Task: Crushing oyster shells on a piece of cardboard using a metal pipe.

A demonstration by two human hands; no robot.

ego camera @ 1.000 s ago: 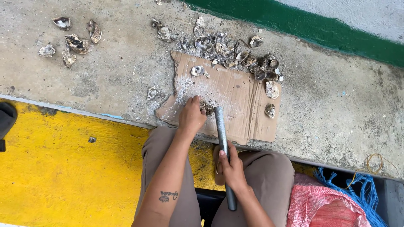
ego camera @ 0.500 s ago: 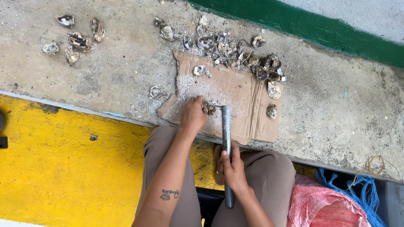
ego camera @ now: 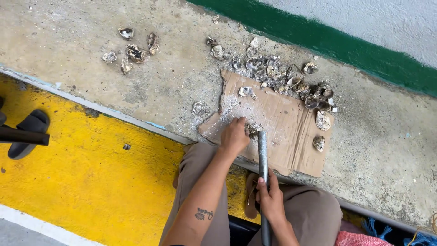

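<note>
My left hand (ego camera: pixel 234 135) rests on a piece of brown cardboard (ego camera: pixel 282 118), fingers closed over a small shell piece (ego camera: pixel 251 130) among white crushed bits. My right hand (ego camera: pixel 271 199) grips a grey metal pipe (ego camera: pixel 262 155) by its lower part. The pipe stands nearly upright, its top end right beside the shell under my left fingers. My tattooed left forearm crosses my tan trousers.
A heap of oyster shells (ego camera: pixel 282 77) lies along the cardboard's far edge, with a smaller group (ego camera: pixel 129 50) on the concrete ledge at the left. A yellow painted floor (ego camera: pixel 91 182) lies below the ledge. A black sandal (ego camera: pixel 27 132) sits at far left. A green wall stripe (ego camera: pixel 346 41) runs behind.
The pipe's tip has shifted slightly while staying next to the shell under my left hand. The view has shifted, bringing the sandal into sight at the left.
</note>
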